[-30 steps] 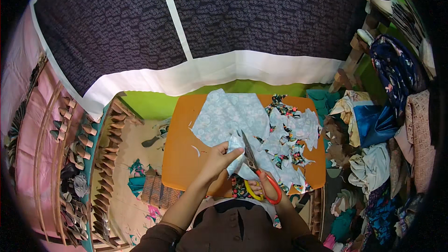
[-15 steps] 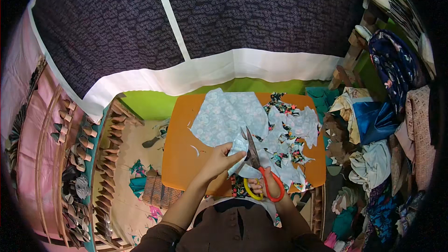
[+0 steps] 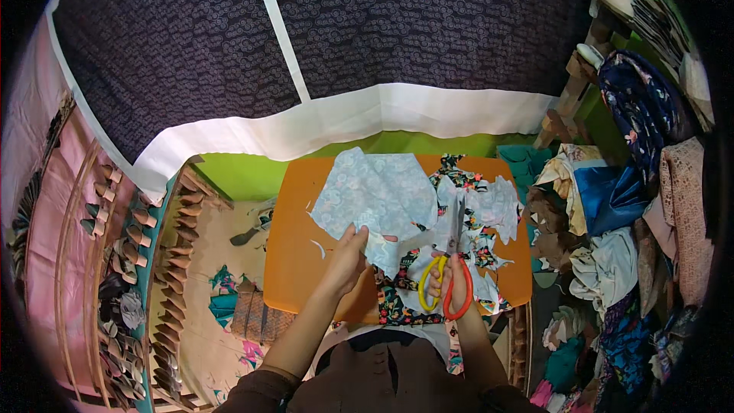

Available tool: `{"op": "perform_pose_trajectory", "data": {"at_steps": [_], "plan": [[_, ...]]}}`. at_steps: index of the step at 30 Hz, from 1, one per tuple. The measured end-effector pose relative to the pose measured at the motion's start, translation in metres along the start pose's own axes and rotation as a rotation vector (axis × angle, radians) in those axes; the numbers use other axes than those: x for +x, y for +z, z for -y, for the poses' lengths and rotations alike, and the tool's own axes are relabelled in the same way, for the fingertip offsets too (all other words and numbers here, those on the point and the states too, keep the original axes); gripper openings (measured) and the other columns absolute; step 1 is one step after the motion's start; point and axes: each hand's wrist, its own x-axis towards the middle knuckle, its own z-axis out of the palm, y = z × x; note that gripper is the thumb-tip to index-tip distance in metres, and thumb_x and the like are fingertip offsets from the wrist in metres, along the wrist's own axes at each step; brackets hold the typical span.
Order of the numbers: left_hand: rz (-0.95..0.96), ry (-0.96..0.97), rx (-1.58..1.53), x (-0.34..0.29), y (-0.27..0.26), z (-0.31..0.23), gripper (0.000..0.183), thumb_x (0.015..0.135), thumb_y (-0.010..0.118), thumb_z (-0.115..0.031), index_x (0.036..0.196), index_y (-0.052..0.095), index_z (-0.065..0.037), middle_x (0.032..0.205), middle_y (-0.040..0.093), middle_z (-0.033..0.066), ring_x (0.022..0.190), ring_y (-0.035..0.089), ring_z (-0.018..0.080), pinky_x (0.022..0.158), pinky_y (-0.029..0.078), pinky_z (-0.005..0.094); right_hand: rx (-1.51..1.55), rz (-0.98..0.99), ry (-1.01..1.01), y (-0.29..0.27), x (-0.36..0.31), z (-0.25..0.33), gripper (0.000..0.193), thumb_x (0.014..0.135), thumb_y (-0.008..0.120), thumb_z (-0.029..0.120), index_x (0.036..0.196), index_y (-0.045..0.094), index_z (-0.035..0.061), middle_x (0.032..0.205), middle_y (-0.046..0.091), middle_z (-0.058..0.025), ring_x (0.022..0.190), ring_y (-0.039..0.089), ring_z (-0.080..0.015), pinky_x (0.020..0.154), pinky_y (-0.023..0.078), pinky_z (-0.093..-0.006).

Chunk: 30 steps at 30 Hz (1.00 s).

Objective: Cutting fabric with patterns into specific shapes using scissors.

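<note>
Orange round-cornered tabletop (image 3: pixel 294 260) bears cut, jagged floral scraps (image 3: pixel 497 210); a broad pale-blue cloth (image 3: pixel 375 182) seems uncut. Left hand (image 3: pixel 347 261) pinches a small pale cloth piece (image 3: pixel 384 258); right hand (image 3: pixel 442 283) grips red-and-yellow-handled scissors (image 3: pixel 453 247).

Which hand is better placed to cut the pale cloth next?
Likely the right hand: it holds the scissors by the handles, while the left hand pinches the pale cloth.

Forearms (image 3: pixel 310 324) angled inward, left hand (image 3: pixel 349 260) pinching, right hand (image 3: pixel 459 278) (fingers (image 3: pixel 436 279) curled) slightly lower, hands apart
</note>
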Motion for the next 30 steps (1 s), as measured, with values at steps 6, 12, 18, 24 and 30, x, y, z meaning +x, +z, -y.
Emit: {"op": "perform_pose_trajectory", "data": {"at_steps": [6,12,18,24,30], "plan": [[0.018,0.02,-0.171,0.001,0.001,0.01,0.023,0.09,0.031,-0.018,0.109,0.035,-0.004,0.105,0.053,0.0145,0.09,0.056,0.0213,0.079,0.047,0.0343,-0.11,-0.128,0.069,-0.009,0.006,-0.002,0.045,0.085,0.038,0.048,0.107,0.039,0.0084,0.074,0.05,-0.004,0.057,0.046,-0.0113,0.045,0.038,-0.0251],[-0.166,-0.027,-0.207,-0.001,0.019,0.059,0.019,0.086,0.043,-0.012,0.099,0.048,0.002,0.103,0.054,0.0138,0.093,0.054,0.0179,0.078,0.045,0.0306,0.249,0.123,0.144,-0.002,0.028,-0.029,0.041,0.085,0.04,0.046,0.103,0.045,0.009,0.09,0.055,-0.0099,0.078,0.052,-0.0199,0.062,0.043,-0.0333],[0.008,-0.072,-0.057,-0.003,0.001,0.083,0.025,0.081,0.055,-0.013,0.101,0.049,0.002,0.095,0.056,0.0081,0.083,0.056,0.0148,0.076,0.047,0.0265,0.165,-0.181,-0.044,-0.009,0.05,-0.001,0.024,0.072,0.058,-0.001,0.078,0.04,0.0136,0.068,0.045,-0.0005,0.057,0.047,-0.0125,0.042,0.036,-0.0252],[0.267,-0.288,0.119,-0.001,-0.004,0.063,0.032,0.08,0.056,-0.011,0.109,0.047,0.0,0.103,0.053,0.0078,0.093,0.052,0.0156,0.084,0.043,0.0273,-0.162,0.025,0.109,-0.012,0.053,0.056,0.023,0.073,0.059,-0.001,0.079,0.04,0.0095,0.062,0.043,-0.0001,0.046,0.039,-0.008,0.039,0.029,-0.0217],[0.418,-0.376,0.151,0.012,0.027,0.051,0.038,0.081,0.057,-0.026,0.108,0.051,-0.001,0.091,0.057,0.0026,0.081,0.054,0.0115,0.077,0.042,0.0239,-0.551,0.242,0.192,-0.001,0.052,0.101,0.039,0.074,0.059,0.009,0.11,0.046,0.0037,0.062,0.044,0.0011,0.046,0.039,-0.0064,0.04,0.03,-0.0207]]}}
